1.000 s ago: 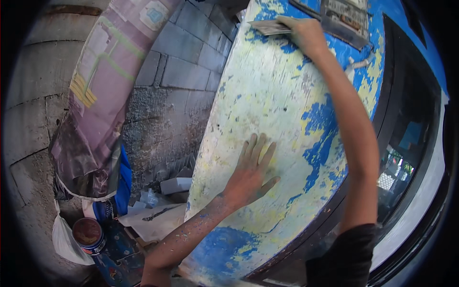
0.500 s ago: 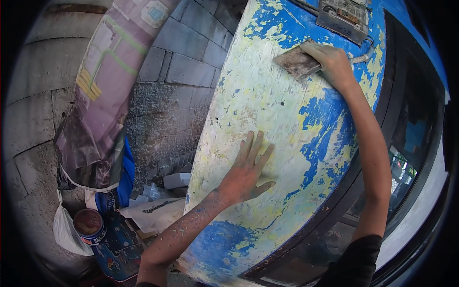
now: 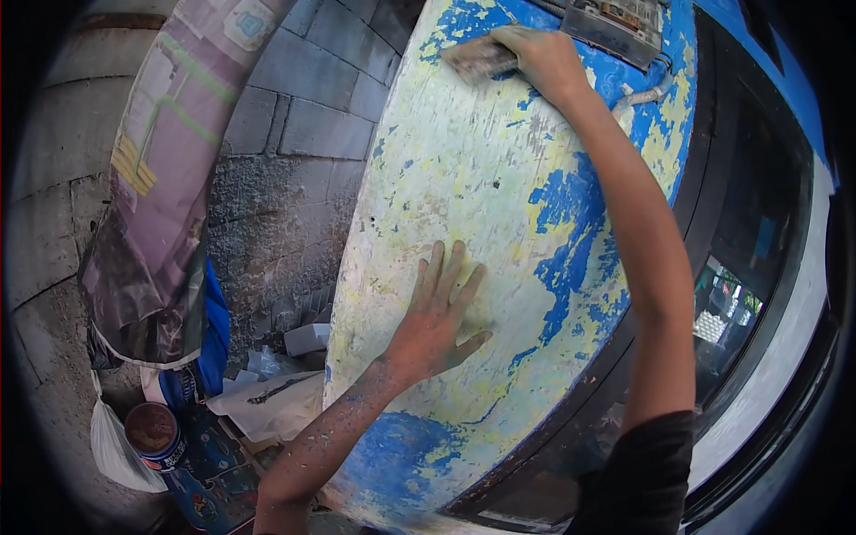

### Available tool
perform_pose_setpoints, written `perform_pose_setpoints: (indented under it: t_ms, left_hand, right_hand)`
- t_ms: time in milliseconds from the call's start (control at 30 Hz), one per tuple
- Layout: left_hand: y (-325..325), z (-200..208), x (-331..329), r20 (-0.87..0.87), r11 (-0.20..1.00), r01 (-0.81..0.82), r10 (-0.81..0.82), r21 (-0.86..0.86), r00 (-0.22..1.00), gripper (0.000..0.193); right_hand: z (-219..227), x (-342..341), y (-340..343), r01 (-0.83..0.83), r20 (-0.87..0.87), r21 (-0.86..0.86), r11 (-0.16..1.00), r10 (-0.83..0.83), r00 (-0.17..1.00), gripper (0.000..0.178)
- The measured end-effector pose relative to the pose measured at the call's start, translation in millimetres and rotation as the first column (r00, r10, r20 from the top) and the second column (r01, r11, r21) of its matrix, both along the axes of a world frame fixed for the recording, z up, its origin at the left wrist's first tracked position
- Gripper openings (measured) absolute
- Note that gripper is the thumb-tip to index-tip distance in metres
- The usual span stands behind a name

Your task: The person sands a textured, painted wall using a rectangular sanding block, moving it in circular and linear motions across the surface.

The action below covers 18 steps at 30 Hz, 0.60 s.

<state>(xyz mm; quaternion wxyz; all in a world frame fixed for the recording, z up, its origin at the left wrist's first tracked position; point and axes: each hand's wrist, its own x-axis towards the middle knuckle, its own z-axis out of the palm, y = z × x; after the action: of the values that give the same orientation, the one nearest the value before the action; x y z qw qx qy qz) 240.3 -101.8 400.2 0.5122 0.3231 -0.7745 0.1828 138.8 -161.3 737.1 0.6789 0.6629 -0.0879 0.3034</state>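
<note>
A wall panel [image 3: 446, 192] with flaking blue paint fills the middle, its worn patches showing pale green, yellow and white. My right hand [image 3: 550, 67] is closed on a paint scraper [image 3: 477, 59] near the panel's top. The scraper's wide, dirty brown blade lies against the surface, slightly smeared by motion; its handle is hidden in my grip. Lower down, my left hand [image 3: 435, 325] rests flat on the panel with its fingers spread, holding nothing. Paint flakes cling to my left forearm.
An electrical box [image 3: 615, 28] with a cable and white pipe [image 3: 637, 96] sits at the upper right. Right of the panel is a dark-framed window [image 3: 744, 241]. At left hang a purple printed sheet [image 3: 169, 178] and a white bag [image 3: 120, 446], near a paint can [image 3: 153, 432].
My right hand has moved the scraper left and upward across the panel. My left hand stays flat on about the same spot. The whole view has shifted slightly.
</note>
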Motion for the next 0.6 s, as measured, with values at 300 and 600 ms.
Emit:
perform_pose_setpoints:
  t_ms: [300,600]
  left_hand:
    - [2.6,-1.6,3.6,0.01,0.999,0.016,-0.016,0.033,1.0,0.083]
    - [1.3,-1.1,-2.2,0.015,0.999,-0.036,0.036,-0.001,0.999,0.084]
  right_hand:
    - [-1.9,-18.3,20.5,-0.019,-0.129,0.105,0.994,0.033,0.991,0.027]
    - [29.4,-30.2,22.9,0.017,-0.207,0.056,0.998,-0.005,0.978,0.026]
